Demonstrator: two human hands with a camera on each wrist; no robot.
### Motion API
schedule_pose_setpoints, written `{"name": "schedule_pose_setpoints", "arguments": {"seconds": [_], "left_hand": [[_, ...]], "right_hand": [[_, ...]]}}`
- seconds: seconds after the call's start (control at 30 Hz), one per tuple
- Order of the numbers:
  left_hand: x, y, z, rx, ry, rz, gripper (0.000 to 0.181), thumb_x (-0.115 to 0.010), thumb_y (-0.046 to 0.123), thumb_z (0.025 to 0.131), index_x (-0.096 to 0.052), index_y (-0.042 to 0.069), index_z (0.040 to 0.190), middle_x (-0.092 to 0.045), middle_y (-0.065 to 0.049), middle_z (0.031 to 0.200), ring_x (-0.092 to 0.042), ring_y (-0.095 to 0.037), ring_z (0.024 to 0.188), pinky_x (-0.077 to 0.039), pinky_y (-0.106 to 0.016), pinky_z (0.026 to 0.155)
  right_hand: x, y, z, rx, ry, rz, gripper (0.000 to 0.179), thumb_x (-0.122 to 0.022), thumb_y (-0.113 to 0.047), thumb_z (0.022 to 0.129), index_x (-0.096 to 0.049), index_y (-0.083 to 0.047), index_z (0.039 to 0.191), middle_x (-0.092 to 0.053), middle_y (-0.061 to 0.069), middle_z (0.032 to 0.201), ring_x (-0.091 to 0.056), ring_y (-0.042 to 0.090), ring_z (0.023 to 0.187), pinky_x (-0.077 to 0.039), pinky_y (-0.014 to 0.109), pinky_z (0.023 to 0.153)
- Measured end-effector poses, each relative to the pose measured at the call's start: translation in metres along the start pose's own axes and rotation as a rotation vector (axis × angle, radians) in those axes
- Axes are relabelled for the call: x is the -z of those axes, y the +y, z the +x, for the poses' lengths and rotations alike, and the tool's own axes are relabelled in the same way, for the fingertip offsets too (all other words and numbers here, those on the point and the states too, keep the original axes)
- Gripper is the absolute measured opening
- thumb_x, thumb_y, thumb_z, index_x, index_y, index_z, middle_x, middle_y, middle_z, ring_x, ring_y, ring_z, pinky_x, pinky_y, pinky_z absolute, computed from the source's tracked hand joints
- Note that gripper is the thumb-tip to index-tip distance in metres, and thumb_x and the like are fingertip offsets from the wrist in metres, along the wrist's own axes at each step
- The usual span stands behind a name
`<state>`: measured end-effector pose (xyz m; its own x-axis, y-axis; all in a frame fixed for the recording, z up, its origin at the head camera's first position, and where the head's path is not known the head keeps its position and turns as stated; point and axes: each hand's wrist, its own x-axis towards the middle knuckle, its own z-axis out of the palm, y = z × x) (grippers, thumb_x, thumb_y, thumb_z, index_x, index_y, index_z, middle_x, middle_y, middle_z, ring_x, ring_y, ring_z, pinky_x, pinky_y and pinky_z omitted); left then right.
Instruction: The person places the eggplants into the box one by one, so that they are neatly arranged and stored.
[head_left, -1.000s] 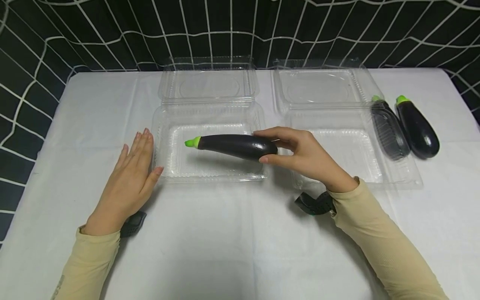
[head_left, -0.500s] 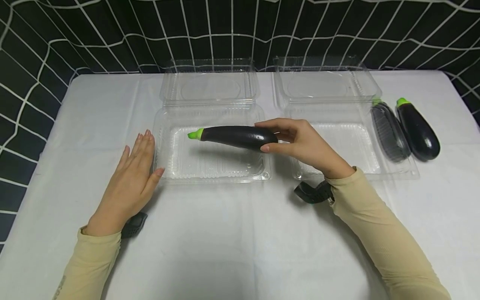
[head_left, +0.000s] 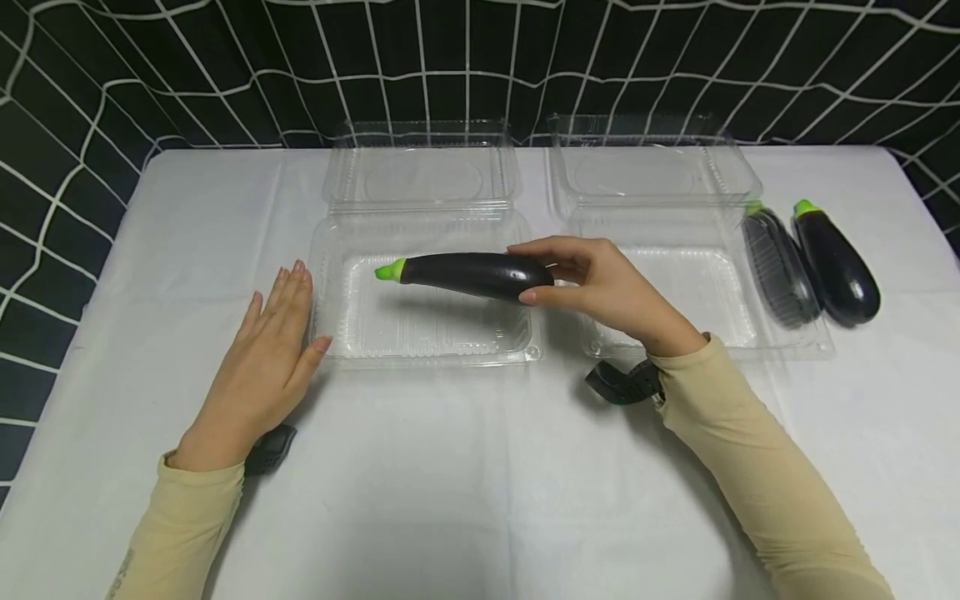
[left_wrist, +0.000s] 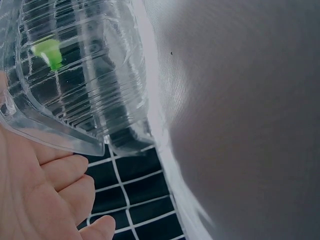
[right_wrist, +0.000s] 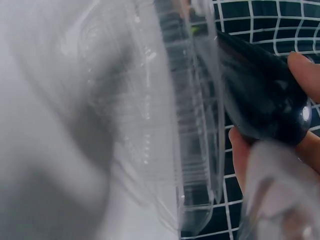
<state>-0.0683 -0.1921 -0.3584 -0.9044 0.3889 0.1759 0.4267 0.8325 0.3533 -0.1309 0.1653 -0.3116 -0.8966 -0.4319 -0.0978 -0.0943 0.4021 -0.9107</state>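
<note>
A dark purple eggplant (head_left: 472, 275) with a bright green stem hovers level over the base of the left clear plastic clamshell container (head_left: 420, 346). Its rounded end is gripped by my right hand (head_left: 603, 287), thumb on the near side and fingers on the far side. In the right wrist view the same eggplant (right_wrist: 265, 95) shows between the fingertips. My left hand (head_left: 258, 367) lies flat with straight fingers along the container's left edge. From the left wrist, the green stem (left_wrist: 50, 52) appears through the clear container wall, beside the left hand (left_wrist: 45, 190).
A second open clamshell container (head_left: 686, 300) stands to the right. Two more eggplants lie by it: one (head_left: 780, 267) seen through its clear plastic, another (head_left: 836, 262) beside that. White cloth (head_left: 420, 483) covers the table; a white net (head_left: 465, 75) hangs behind.
Over the first half second, my right hand and the eggplant shift slightly away from me, above the container. Since then they hold almost still. The left hand keeps its place at the container's edge.
</note>
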Motion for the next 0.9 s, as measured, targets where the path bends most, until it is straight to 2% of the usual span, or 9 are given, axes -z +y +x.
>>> {"name": "schedule_pose_setpoints", "arguments": {"seconds": [0.37, 0.57, 0.77, 0.9], "left_hand": [[0.000, -0.001, 0.001, -0.014, 0.005, -0.003, 0.069, -0.028, 0.044, 0.103, -0.014, -0.006, 0.148, -0.011, -0.018, 0.155, -0.007, -0.027, 0.143, -0.007, -0.048, 0.114], [0.001, 0.000, 0.001, -0.015, 0.005, 0.001, 0.069, -0.029, 0.043, 0.103, -0.014, -0.006, 0.148, -0.011, -0.018, 0.155, -0.008, -0.027, 0.143, -0.007, -0.048, 0.114], [0.001, 0.000, 0.000, -0.011, -0.003, 0.000, 0.068, -0.029, 0.043, 0.103, -0.014, -0.007, 0.147, -0.011, -0.018, 0.155, -0.007, -0.027, 0.143, -0.006, -0.047, 0.114], [0.002, 0.000, -0.001, -0.007, -0.008, -0.004, 0.068, -0.029, 0.042, 0.103, -0.013, -0.007, 0.148, -0.010, -0.018, 0.155, -0.007, -0.027, 0.143, -0.005, -0.047, 0.114]], "right_hand": [[-0.006, -0.007, -0.007, 0.127, -0.035, -0.062, 0.045, -0.074, -0.007, 0.082, -0.060, -0.003, 0.125, -0.062, 0.009, 0.120, -0.059, 0.018, 0.104, -0.045, 0.027, 0.093], [-0.010, -0.010, -0.011, 0.144, -0.048, -0.092, 0.046, -0.075, -0.008, 0.081, -0.061, -0.003, 0.125, -0.062, 0.008, 0.120, -0.061, 0.017, 0.103, -0.048, 0.026, 0.088], [-0.011, -0.012, -0.013, 0.169, -0.063, -0.132, 0.046, -0.074, -0.009, 0.082, -0.060, -0.004, 0.125, -0.062, 0.006, 0.122, -0.058, 0.016, 0.112, -0.043, 0.028, 0.096], [-0.013, -0.013, -0.013, 0.201, -0.069, -0.125, 0.046, -0.075, -0.006, 0.081, -0.060, -0.001, 0.124, -0.063, 0.008, 0.121, -0.058, 0.016, 0.111, -0.044, 0.028, 0.096]]}}
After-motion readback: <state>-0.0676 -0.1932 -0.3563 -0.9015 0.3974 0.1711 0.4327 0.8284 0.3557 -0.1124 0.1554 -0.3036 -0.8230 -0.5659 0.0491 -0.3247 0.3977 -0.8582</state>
